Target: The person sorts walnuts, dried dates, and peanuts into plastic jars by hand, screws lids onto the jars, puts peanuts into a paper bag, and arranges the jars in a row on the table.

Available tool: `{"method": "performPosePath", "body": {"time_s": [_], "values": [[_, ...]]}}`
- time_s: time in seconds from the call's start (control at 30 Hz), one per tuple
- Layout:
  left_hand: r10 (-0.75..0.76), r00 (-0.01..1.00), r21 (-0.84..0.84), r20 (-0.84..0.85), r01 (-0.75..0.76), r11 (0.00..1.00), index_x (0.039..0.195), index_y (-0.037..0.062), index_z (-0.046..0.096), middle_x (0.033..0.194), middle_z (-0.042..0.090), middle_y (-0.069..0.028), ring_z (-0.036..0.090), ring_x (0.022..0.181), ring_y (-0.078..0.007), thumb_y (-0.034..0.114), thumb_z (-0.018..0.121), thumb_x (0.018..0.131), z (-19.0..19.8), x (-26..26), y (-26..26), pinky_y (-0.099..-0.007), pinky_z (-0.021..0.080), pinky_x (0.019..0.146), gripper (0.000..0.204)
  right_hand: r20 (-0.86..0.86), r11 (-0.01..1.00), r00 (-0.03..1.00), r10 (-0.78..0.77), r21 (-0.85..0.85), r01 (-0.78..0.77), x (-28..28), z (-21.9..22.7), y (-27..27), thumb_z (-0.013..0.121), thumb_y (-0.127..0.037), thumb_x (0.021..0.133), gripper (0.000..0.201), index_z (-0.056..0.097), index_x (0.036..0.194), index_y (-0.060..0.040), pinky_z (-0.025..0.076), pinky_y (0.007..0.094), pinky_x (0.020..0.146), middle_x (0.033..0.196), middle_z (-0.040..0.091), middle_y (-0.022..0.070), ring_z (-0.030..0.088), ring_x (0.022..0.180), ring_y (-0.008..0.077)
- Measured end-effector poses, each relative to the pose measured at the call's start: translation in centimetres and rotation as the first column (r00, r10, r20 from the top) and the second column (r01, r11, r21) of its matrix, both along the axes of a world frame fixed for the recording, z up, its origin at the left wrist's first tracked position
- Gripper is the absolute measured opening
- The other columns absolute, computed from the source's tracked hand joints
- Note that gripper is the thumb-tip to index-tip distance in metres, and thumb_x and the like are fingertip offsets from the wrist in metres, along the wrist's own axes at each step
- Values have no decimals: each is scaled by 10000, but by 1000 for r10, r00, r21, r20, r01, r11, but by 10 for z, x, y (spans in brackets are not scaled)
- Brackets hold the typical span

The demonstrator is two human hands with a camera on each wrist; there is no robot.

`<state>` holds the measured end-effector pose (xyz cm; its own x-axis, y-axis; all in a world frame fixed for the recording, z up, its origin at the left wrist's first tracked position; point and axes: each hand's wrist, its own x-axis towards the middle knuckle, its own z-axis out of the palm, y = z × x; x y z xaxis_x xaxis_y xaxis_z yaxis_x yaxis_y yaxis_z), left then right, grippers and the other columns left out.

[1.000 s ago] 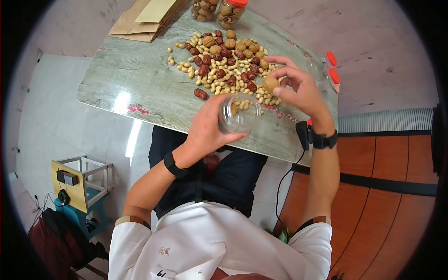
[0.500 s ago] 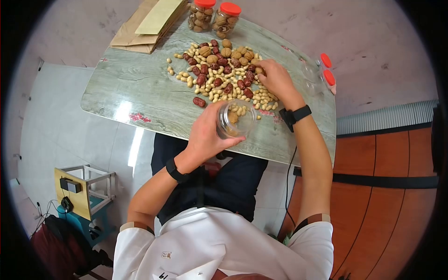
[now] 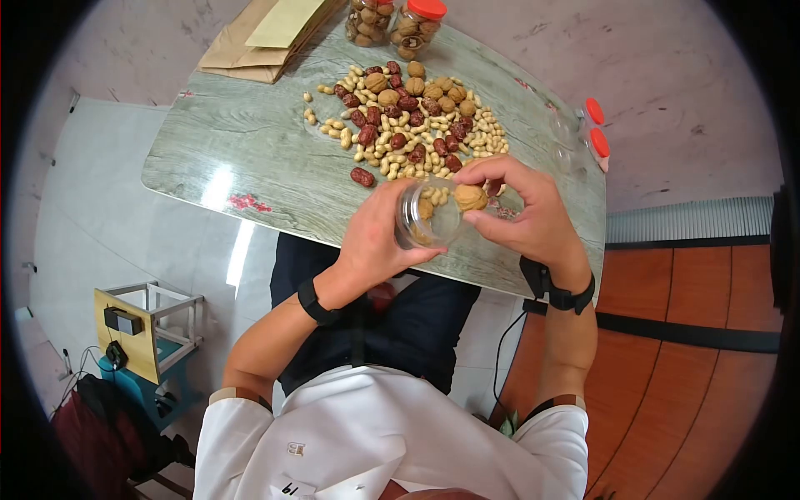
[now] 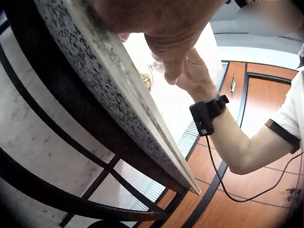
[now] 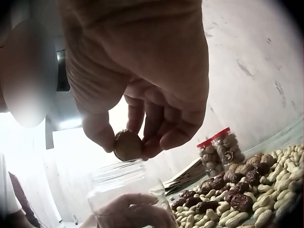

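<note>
My left hand (image 3: 372,227) grips a clear plastic jar (image 3: 411,218), tilted with its mouth to the right, near the table's front edge. A few walnuts show through its wall. My right hand (image 3: 525,204) pinches a walnut (image 3: 471,197) between thumb and fingers, right at the jar's mouth. In the right wrist view this walnut (image 5: 128,145) hangs just over the jar's rim (image 5: 118,168). Beyond the jar spreads a pile of peanuts (image 3: 487,137), red dates (image 3: 367,135) and walnuts (image 3: 387,97). The left wrist view shows mostly the underside of my left hand and the right forearm.
Two red-lidded jars of walnuts (image 3: 414,32) stand at the table's back. Brown paper bags (image 3: 242,54) lie at the back left. Further clear jars with red lids (image 3: 598,142) lie at the right edge. A cable (image 3: 498,367) trails down from the right wrist.
My right hand let go of one walnut, reached into the pile, and came back to the jar's mouth pinching another. The left hand keeps the jar in nearly the same place.
</note>
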<state>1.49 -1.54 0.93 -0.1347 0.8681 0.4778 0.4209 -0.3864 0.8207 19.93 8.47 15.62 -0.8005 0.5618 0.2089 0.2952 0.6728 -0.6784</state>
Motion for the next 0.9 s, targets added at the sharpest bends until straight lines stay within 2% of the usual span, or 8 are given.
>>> {"method": "performPosePath", "body": {"time_s": [0.17, 0.27, 0.37, 0.43, 0.53, 0.6, 0.7, 0.9], "values": [[29, 1000, -29, -10, -29, 999, 1382, 42, 528, 1261, 657, -157, 682, 1114, -350, 326, 999, 608, 0, 1, 0, -417, 560, 935, 950, -42, 999, 998, -44, 23, 45, -6, -9, -7, 848, -67, 791, 334, 716, 1096, -31, 556, 338, 845, 1109, 734, 90, 706, 961, 222], [26, 1000, -47, -7, -26, 999, 1389, 40, 524, 1262, 657, -160, 682, 1119, -348, 332, 998, 613, 0, 3, 0, -415, 559, 938, 955, -66, 978, 994, 89, 197, -75, -8, -10, -6, 846, -71, 793, 320, 726, 1086, -36, 559, 379, 871, 1134, 731, 102, 703, 999, 264], [33, 999, -38, -11, -33, 999, 1396, 35, 517, 1271, 654, -165, 677, 1136, -348, 339, 997, 619, 1, 1, -1, -415, 556, 951, 962, -109, 957, 993, 40, 291, -6, -12, -12, 2, 831, -98, 808, 299, 734, 1082, -29, 555, 398, 896, 1146, 730, 108, 694, 1034, 308], [27, 999, -10, -22, -27, 1000, 1398, 33, 514, 1275, 653, -167, 675, 1145, -348, 340, 997, 621, 1, 3, 0, -416, 554, 959, 965, -104, 922, 980, -171, 334, 197, -12, -22, 37, 780, -93, 840, 316, 719, 1142, -23, 538, 417, 942, 1188, 715, 128, 674, 1093, 346], [37, 998, -7, -41, -37, 999, 1402, 29, 509, 1283, 651, -169, 671, 1156, -348, 339, 997, 626, -2, 3, 0, -418, 550, 972, 968, 26, 888, 968, -249, 406, 218, -12, -55, 111, 718, -55, 846, 435, 658, 1275, -18, 507, 438, 1017, 1300, 662, 170, 625, 1193, 391], [25, 999, -43, -27, -26, 999, 1401, 31, 511, 1285, 652, -169, 672, 1158, -345, 329, 996, 629, -3, 2, 0, -419, 551, 975, 959, 286, 898, 922, -263, 421, 125, -17, -72, 145, 717, -21, 800, 647, 551, 1425, -25, 465, 430, 1109, 1420, 577, 206, 545, 1312, 393], [31, 999, -63, -22, -32, 997, 1400, 31, 510, 1283, 651, -171, 673, 1159, -345, 322, 996, 631, -3, 2, 0, -420, 551, 974, 955, 415, 949, 894, -172, 314, 37, -35, -74, 169, 687, 14, 770, 721, 505, 1467, -28, 448, 428, 1138, 1480, 522, 211, 507, 1349, 394], [22, 999, -41, -33, -23, 999, 1387, 35, 508, 1279, 646, -173, 667, 1156, -359, 333, 996, 623, 1, 1, -1, -427, 551, 972, 955, 524, 962, 848, -76, 261, -75, -56, -72, 188, 659, 63, 766, 730, 513, 1474, -37, 473, 424, 1093, 1422, 555, 201, 541, 1302, 395]]}}
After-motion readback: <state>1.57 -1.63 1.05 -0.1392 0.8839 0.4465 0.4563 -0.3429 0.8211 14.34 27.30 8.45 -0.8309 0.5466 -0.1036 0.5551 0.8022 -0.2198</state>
